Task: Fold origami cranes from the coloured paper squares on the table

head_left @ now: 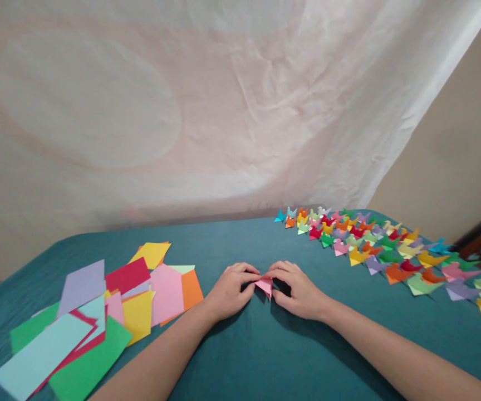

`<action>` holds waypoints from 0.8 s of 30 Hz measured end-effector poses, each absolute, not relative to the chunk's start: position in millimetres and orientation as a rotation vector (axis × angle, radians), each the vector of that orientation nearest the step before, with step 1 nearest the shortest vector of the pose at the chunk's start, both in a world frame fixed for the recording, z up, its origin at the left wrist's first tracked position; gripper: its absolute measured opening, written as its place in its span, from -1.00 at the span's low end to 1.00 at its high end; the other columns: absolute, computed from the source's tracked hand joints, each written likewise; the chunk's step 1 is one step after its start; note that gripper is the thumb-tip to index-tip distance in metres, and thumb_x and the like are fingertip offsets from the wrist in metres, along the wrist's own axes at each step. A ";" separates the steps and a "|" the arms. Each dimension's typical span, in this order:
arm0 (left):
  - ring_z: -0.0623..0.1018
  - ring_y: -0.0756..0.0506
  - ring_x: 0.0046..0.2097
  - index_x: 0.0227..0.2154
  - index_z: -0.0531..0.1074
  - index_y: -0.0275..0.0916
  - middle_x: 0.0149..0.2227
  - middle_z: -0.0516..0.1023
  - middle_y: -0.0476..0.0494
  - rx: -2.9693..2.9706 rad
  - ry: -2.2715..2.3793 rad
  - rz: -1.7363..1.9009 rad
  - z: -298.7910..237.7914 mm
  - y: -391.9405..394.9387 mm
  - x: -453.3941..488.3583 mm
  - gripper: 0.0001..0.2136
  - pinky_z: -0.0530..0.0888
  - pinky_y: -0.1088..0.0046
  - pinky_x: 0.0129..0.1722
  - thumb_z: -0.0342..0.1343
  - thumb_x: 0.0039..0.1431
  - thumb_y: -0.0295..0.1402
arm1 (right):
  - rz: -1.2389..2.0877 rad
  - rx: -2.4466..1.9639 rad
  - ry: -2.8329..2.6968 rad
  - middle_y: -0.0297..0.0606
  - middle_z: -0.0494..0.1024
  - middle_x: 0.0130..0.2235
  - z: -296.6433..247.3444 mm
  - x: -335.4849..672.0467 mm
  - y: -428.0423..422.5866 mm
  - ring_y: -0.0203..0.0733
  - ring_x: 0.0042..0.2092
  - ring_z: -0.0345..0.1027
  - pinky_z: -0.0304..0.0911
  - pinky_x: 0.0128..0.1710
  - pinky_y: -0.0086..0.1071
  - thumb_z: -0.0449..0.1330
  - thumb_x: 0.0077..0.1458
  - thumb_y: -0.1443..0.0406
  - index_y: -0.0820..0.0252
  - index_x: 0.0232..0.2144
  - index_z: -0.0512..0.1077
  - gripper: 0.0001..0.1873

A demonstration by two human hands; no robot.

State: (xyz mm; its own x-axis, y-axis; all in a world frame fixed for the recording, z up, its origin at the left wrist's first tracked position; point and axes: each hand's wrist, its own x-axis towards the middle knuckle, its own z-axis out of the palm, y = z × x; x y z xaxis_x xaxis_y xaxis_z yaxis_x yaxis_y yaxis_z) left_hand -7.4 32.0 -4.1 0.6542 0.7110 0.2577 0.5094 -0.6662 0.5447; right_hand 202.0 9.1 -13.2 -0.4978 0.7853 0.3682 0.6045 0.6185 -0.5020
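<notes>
A small folded piece of pink paper [264, 286] is held just above the teal cloth, midway between both hands. My left hand [234, 291] pinches its left side between thumb and fingers. From the other side, my right hand [297, 288] has its fingers closed on the top and right edge of the paper. The fingertips of both hands nearly meet at the top and hide part of the folds. A pointed lower flap of the pink paper shows below the fingers.
Loose coloured paper sheets [86, 334] lie overlapping on the left of the teal tablecloth [232, 356]. Rows of small folded paper birds [376, 264] stand along the right side. A pale hanging cloth [207, 111] closes off the back edge.
</notes>
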 end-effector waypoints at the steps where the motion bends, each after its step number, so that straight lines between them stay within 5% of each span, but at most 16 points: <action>1: 0.41 -0.08 -0.06 -0.14 0.48 -0.09 -0.13 0.47 -0.08 2.446 0.956 0.642 -4.5 32.1 -7.5 -0.68 0.29 0.34 0.00 -0.04 0.12 -0.52 | 0.420 -1.091 -2.263 -0.24 0.43 -0.18 -13.7 202.0 9.3 -0.14 -0.17 0.26 0.13 -0.15 -0.24 0.14 -0.01 0.40 0.13 -0.15 0.40 -0.69; 24: 0.42 -0.08 -0.08 -0.15 0.48 -0.10 -0.15 0.48 -0.07 2.417 0.956 0.638 -0.6 32.1 -6.6 -0.74 0.29 0.35 -0.02 -0.07 0.22 -0.42 | 0.422 -1.085 -2.225 -0.25 0.47 -0.24 -13.2 199.9 9.8 -0.18 -0.21 0.31 0.15 -0.16 -0.26 0.11 0.07 0.37 0.12 -0.23 0.45 -0.80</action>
